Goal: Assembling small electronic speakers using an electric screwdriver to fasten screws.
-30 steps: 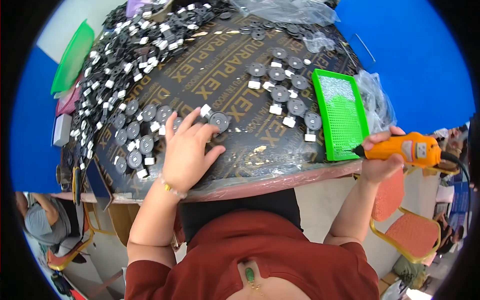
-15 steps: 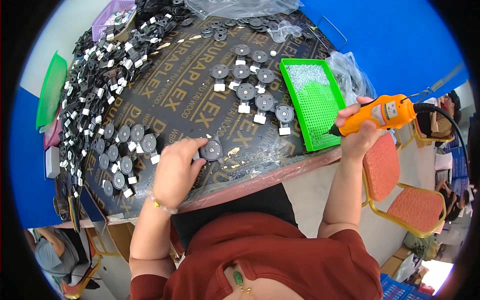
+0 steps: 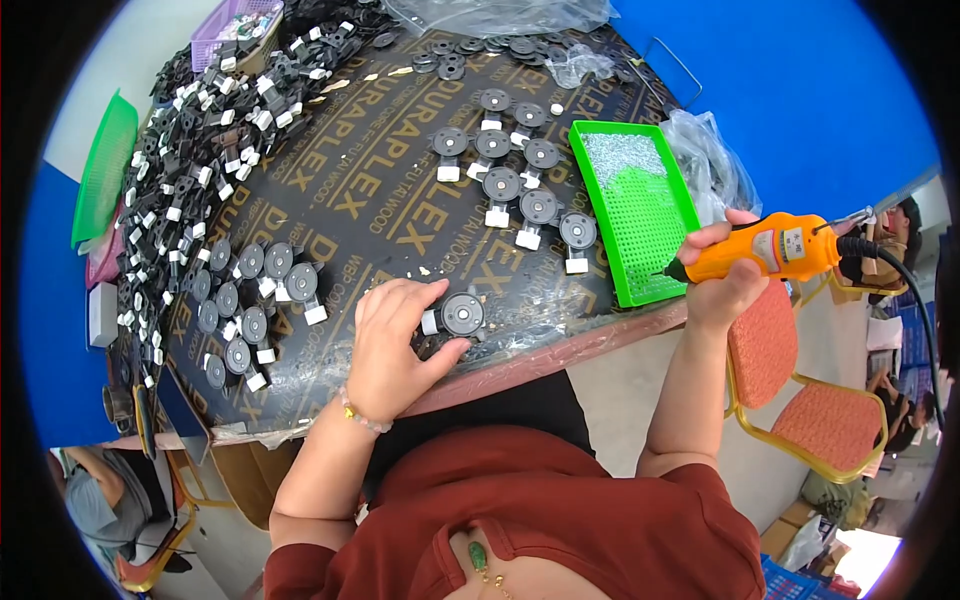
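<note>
My left hand (image 3: 395,335) is at the table's near edge, thumb and forefinger spread on either side of a black round part with a white end piece (image 3: 463,314); I see no grip on it. My right hand (image 3: 722,270) is wrapped around an orange electric screwdriver (image 3: 775,248), its tip pointing left over the near corner of a green perforated tray (image 3: 640,235). Small silvery pieces (image 3: 620,155) fill that tray's far end. Several similar round parts (image 3: 502,184) lie left of the tray, and another group (image 3: 254,262) sits farther left.
A large heap of black and white parts (image 3: 190,180) covers the table's left side. Behind it stands a purple basket (image 3: 205,50); a green basket (image 3: 105,170) leans at far left. Clear plastic bags (image 3: 705,160) lie beside the tray. Orange chairs (image 3: 830,415) stand at right.
My left hand has shifted right along with the round part, and its thumb and forefinger have spread apart. The screwdriver in my right hand has dropped slightly nearer to me.
</note>
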A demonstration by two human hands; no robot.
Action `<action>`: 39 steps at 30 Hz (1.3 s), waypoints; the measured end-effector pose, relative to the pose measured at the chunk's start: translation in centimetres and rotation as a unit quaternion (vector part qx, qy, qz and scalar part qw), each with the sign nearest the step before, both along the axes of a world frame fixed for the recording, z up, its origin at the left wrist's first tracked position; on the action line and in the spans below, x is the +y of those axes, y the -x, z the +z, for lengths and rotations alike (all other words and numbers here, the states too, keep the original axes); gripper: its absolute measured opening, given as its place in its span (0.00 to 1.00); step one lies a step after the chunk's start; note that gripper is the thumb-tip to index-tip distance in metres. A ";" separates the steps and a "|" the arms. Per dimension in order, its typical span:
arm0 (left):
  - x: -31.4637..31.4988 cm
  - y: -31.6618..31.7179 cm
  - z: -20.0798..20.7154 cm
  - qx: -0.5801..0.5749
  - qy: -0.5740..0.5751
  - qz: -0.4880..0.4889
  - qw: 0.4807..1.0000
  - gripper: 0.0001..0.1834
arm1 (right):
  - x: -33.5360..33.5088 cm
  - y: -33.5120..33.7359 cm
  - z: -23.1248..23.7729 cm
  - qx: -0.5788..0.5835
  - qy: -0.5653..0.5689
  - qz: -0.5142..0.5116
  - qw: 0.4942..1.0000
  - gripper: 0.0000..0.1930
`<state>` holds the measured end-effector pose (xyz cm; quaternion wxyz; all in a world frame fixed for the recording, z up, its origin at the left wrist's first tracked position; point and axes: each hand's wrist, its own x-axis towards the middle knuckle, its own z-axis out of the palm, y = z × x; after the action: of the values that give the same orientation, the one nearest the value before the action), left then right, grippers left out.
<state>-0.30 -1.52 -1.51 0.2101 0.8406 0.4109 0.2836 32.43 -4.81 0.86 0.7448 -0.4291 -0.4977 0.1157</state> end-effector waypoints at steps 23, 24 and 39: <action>0.2 0.4 -0.9 -0.060 -0.080 -0.029 0.995 0.21 | 1.9 14.3 2.2 0.106 -0.089 0.412 0.900 0.43; 0.2 0.5 -1.1 -0.058 -0.080 -0.023 0.995 0.21 | 2.1 14.8 2.1 0.100 -0.088 0.415 0.900 0.43; -0.1 0.5 -0.9 -0.094 -0.047 0.010 0.994 0.21 | 2.7 16.6 1.4 0.100 -0.070 0.410 0.904 0.42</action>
<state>-0.84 -1.60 -2.40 0.2055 0.8150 0.3836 0.3826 15.81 -2.07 2.23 0.7060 -0.1198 -0.5591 0.4179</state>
